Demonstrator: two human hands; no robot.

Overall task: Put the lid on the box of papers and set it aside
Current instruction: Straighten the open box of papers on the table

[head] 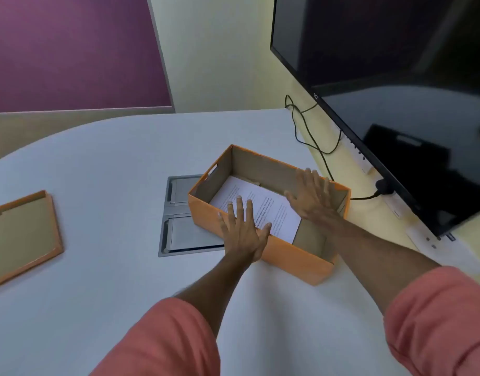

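Note:
An orange cardboard box [293,260] stands open on the white table, right of centre. White printed papers [263,210] lie flat on its bottom. My left hand [243,230] hovers over the box's near wall, fingers spread, reaching over the papers. Above the far right part of the box is my right hand [312,195], also spread flat and holding nothing. The orange lid [22,234] lies upside down at the table's far left, well apart from both hands.
A grey metal cable hatch [179,229] is set into the table just left of the box. A large black screen [396,77] hangs on the right wall, with black cables [309,131] below it. The table's curved far edge [103,123] runs behind.

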